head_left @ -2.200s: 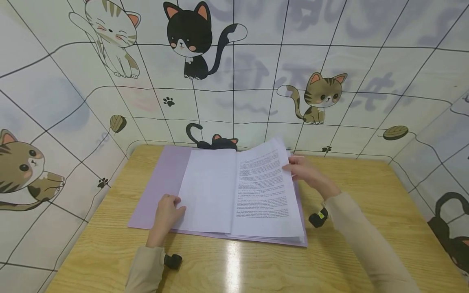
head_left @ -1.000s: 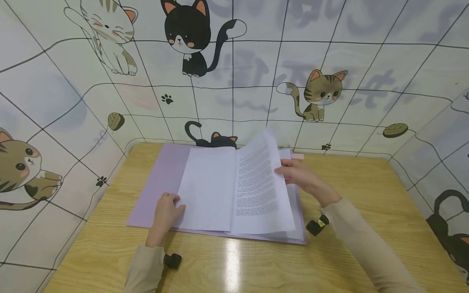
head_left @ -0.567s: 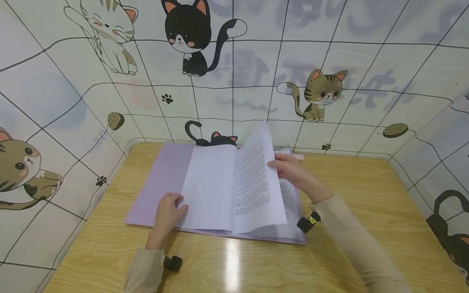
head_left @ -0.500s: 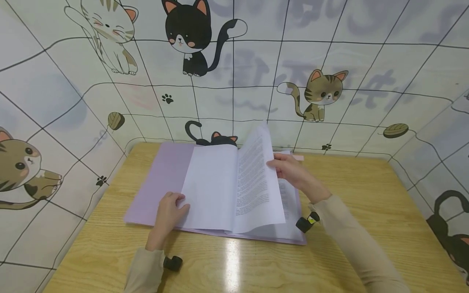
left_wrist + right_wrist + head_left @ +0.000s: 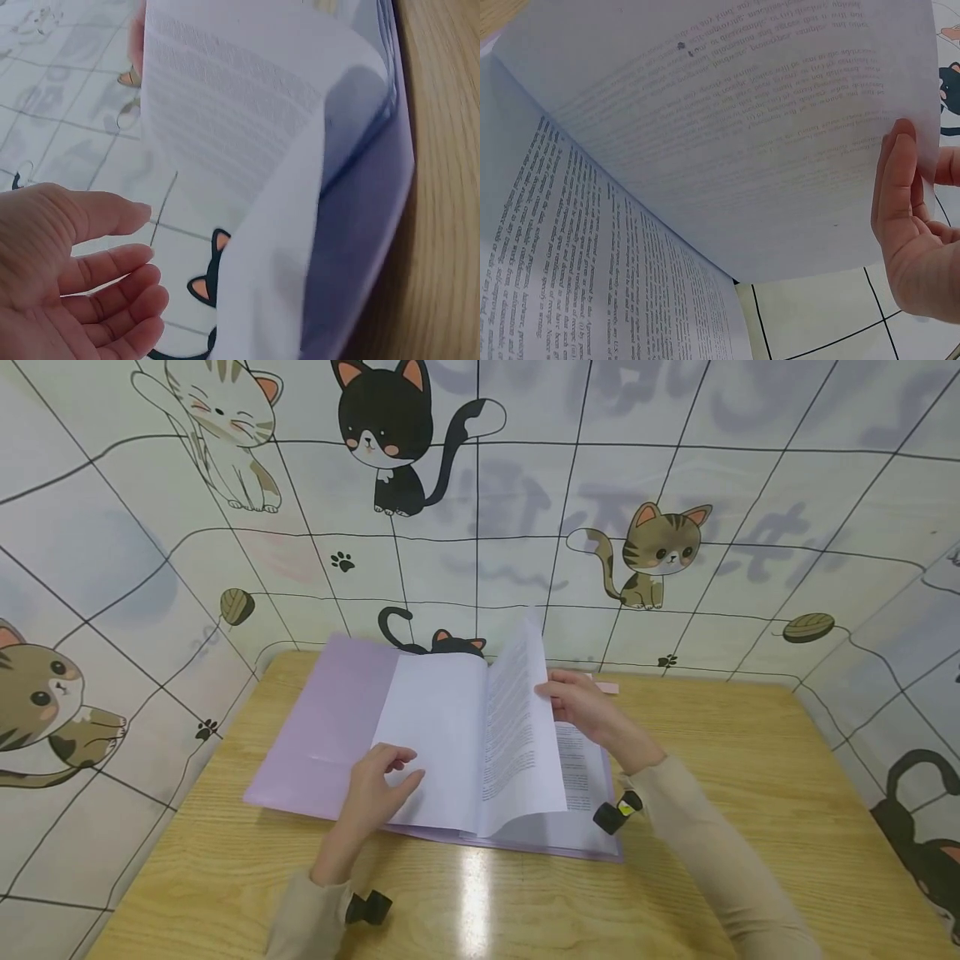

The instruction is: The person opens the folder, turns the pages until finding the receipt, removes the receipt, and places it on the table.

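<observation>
A purple folder lies spread on the table, holding white printed sheets. My right hand pinches the outer edge of one printed page, which stands raised and curved toward the left. Beneath it another sheet of text shows; the right wrist view has the same lower sheet and the lifted page's back. My left hand hovers over the blank left-hand page, thumb and fingers apart. In the left wrist view this left hand has loosely bent fingers and nothing between them.
The wooden table reaches up to a wall printed with cartoon cats and grid lines. A pink tab sticks out at the folder's upper right. Small black wrist cameras sit at the left wrist and right wrist.
My right hand has drawn the page's edge leftward, raising it and baring the sheet below. My left hand has come off the left page's edge and moved right; the folder's left cover has tilted up.
</observation>
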